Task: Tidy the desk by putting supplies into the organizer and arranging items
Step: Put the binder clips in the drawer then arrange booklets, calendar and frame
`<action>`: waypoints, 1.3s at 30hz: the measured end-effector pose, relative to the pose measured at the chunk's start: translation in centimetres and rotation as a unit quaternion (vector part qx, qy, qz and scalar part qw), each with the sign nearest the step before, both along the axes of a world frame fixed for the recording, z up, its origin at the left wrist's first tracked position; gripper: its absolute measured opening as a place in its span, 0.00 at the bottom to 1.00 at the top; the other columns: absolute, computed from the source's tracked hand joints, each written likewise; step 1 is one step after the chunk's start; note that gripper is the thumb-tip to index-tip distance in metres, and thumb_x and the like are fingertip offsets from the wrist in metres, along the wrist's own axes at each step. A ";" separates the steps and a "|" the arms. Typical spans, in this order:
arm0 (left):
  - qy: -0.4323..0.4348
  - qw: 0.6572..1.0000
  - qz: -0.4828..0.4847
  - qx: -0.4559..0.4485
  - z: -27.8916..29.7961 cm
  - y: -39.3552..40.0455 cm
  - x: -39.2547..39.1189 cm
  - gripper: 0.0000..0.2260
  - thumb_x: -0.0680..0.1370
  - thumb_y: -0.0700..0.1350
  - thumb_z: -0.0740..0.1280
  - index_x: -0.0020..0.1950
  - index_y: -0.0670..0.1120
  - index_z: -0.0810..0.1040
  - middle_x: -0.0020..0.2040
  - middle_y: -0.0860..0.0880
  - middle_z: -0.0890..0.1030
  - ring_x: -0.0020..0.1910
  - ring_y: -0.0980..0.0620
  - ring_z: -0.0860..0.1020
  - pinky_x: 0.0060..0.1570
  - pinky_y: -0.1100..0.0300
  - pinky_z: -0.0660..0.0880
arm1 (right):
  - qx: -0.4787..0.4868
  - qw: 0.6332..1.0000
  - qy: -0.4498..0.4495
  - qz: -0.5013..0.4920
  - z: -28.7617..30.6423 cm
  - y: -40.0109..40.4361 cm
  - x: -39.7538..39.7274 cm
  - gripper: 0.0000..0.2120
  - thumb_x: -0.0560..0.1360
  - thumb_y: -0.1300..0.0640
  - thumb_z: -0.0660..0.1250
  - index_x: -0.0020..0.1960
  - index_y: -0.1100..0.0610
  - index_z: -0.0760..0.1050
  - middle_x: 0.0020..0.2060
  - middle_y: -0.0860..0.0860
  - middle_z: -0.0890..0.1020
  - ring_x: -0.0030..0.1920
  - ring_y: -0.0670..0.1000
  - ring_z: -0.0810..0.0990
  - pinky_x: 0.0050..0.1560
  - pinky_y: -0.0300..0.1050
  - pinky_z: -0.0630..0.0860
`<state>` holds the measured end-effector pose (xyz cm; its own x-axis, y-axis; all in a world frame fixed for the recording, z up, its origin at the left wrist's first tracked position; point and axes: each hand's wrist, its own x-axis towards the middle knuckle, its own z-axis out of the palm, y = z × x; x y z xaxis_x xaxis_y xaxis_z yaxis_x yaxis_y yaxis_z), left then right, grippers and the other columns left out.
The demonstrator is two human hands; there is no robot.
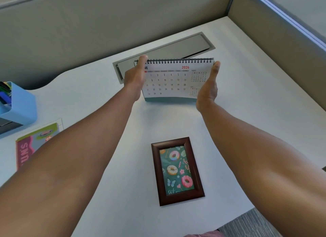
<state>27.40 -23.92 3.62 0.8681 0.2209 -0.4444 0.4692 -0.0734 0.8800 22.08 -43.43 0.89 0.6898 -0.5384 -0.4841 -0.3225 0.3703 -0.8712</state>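
A spiral-bound desk calendar showing June 2026 stands upright on the white desk, in front of the grey cable hatch. My left hand grips its upper left corner, thumb on the front. My right hand presses flat against its right edge with straight fingers. A blue organizer holding pens and markers sits at the far left. A dark wooden photo frame with a doughnut picture lies flat near the front edge, between my forearms.
A colourful booklet lies at the left, partly under my left forearm. Grey partition walls close off the back and right of the desk. Carpet shows past the desk's front right corner.
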 end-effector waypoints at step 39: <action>-0.034 0.999 -0.040 -0.002 -1.6 -1.6 -0.8 0.31 0.61 0.82 0.57 0.38 0.59 0.84 0.44 0.56 0.86 0.47 0.55 0.82 0.36 0.57 0.69 | -0.076 0.996 -0.035 -0.039 -2.4 -2.4 1.4 0.29 0.69 0.24 0.56 0.41 0.51 0.70 0.38 0.46 0.84 0.42 0.47 0.84 0.36 0.38 0.78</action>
